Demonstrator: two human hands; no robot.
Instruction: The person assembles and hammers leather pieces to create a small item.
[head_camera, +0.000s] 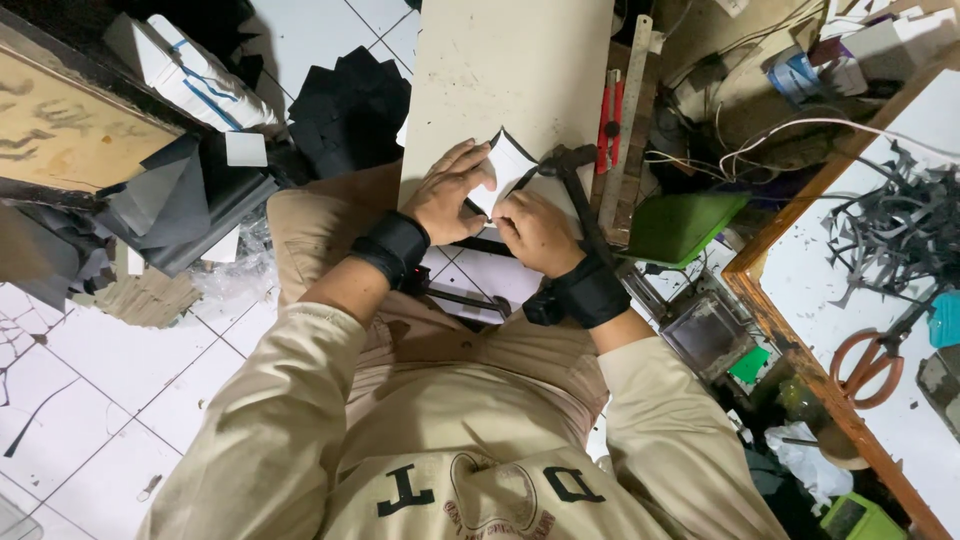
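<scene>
A small, crowded craft workshop on a white tiled floor (120, 370). Stacks of cut black sheet pieces (350, 105) lie far left, beside a narrow cream work board (500, 60). A long metal ruler (625, 110) and red-handled pliers (611, 120) lie along its right edge. At right, a wood-framed table (790, 320) holds orange-handled scissors (868, 365) and dark offcut strips (900, 220); loose cables (760, 140) tangle far right.

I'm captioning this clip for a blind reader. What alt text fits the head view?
Seen from above, a seated person's left hand and right hand press a small white piece with black edging against a pale board. Black offcuts lie on the tiled floor; orange-handled scissors rest on a table at right.
</scene>
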